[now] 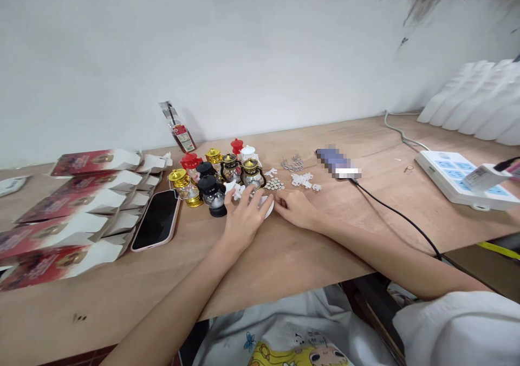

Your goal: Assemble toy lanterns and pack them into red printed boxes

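Note:
My left hand (245, 214) reaches over the table with its outer fingers spread. Its inner fingers hold a white round piece (267, 206), partly hidden by them; the thumb does not show clearly. Beside this piece my right hand (299, 208) rests with its fingers curled in, and anything between its fingertips is hidden. Just beyond the hands lie several silver button cells (275, 184) and small white plastic parts (303, 180). Miniature lanterns crowd together at the left hand's far side, among them a black lantern (213, 195) and a gold lantern (186, 187).
Red-and-white open cartons (89, 214) lie in a row at left, beside a dark-screened phone (157, 220). Small metal pieces (292, 163) lie behind the white parts. A second phone (335, 160) has a black cable. A power strip (459, 176) and a bottle (182, 133) stand farther off.

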`<state>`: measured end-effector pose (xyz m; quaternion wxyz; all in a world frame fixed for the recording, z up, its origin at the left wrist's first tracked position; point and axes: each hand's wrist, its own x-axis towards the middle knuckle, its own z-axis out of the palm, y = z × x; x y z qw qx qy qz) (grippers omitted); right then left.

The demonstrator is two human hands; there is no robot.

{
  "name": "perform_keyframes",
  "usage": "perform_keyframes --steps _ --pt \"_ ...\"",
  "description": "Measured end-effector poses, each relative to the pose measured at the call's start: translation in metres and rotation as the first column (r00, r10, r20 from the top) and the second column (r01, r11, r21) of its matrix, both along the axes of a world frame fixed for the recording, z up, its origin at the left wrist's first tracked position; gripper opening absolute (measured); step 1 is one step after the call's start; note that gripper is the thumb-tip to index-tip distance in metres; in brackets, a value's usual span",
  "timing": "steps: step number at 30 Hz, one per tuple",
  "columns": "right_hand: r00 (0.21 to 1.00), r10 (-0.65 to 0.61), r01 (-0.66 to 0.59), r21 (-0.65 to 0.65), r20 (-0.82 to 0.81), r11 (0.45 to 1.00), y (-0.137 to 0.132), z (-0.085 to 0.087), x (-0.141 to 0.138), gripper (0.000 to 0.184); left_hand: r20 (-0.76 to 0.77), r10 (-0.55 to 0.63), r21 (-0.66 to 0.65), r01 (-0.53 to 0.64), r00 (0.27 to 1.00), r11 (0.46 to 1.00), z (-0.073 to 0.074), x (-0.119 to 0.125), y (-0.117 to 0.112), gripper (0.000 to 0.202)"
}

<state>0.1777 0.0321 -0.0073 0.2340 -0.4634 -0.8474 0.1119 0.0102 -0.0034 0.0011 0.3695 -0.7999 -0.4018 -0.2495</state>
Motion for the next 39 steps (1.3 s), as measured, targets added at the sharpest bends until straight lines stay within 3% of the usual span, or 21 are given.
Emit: perform_keyframes --steps 17,24,39 --pt "0.988 0.124 -0.129 0.056 0.093 0.990 0.0005 -0.0058 -0.0007 0.011 0.055 -0.042 -0.070 0.046 0.998 0.996 0.0002 -0.0022 -0.0003 0.032" --pt "0.982 0.126 -0.138 0.075 0.140 0.988 0.0015 -0.0059 0.0000 0.013 0.032 -0.022 -0.052 0.023 0.999 0.998 0.0007 -0.0020 -0.0002 0.033" --pt "0.974 0.134 -0.153 0.095 0.183 0.984 0.0016 -0.0054 0.0008 0.017 0.050 -0.010 -0.139 0.017 0.999 0.990 0.0026 -0.0021 -0.0009 0.037"
